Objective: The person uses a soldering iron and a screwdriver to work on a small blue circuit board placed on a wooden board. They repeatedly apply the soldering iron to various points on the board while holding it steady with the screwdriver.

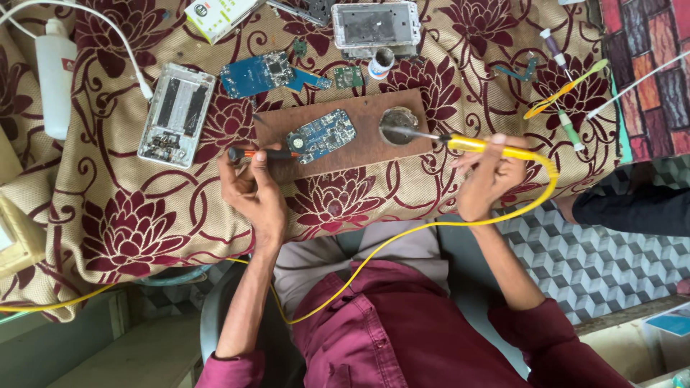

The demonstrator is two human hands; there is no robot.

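Right hand [487,176] is wrapped around a yellow soldering iron [474,146], fingers pressed together on the handle like holding a pen, and the metal tip pokes into a small round tin [399,126] sitting on the right end of a brown wooden board [345,136] in the middle of the frame. Left hand [248,188] pinches a thin tool with an orange and black handle [262,154], and its point sits right at the left edge of a blue circuit board [321,135] lying on the wooden board, seemingly holding it down. So the circuit board is center frame, between the two hands. Progress-wise, I'd say things are at the prep stage: the iron is in the tin, not on the circuit board, so any joint work there looks not yet begun, though I can't tell what's already soldered. The iron's yellow cord [402,237] loops down over the lap. Around it on the flowery cloth [108,215]: a stripped phone frame [177,113] to the left, another blue board [256,73] above, a second phone frame [376,25] at top center, a white bottle [55,72] upper left, and screwdrivers [564,86] upper right. Someone else's dark sleeve [632,210] shows at the right edge.
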